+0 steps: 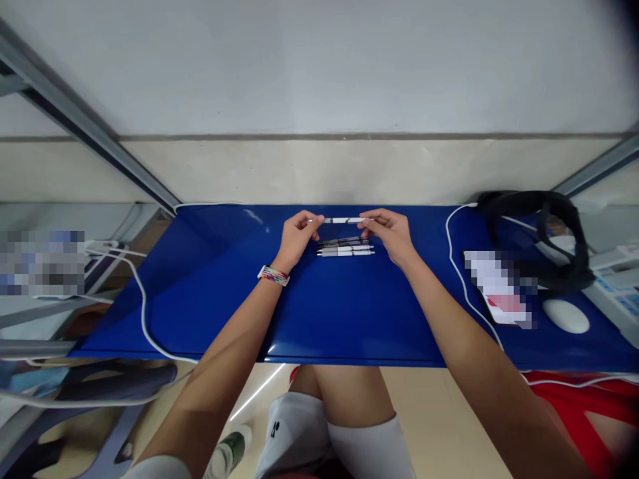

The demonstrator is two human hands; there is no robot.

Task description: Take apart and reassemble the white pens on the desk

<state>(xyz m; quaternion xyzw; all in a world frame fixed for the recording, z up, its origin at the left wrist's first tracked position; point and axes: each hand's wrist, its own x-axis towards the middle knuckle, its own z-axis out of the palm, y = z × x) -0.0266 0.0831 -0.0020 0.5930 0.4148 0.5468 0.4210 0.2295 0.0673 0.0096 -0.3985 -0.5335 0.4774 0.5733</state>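
A white pen with dark markings is held level, just beyond the pen row on the blue worktop. Its left end is pinched between thumb and fingers by the grip of the left hand, beyond and left of the pen row. Its right end is pinched likewise by the grip of the right hand, beyond and right of the pen row; whether the row is touched by the lower fingers cannot be told. In the pen row, 2 white pens with grey front sections are laid side by side nearest the body, and darker pens are set along the far side, their count unclear. A patterned wristband is worn on the left wrist, left of the pen row. Well to the right of the pen row, a phone with a blurred screen, a white mouse and a black headband-like object are placed.
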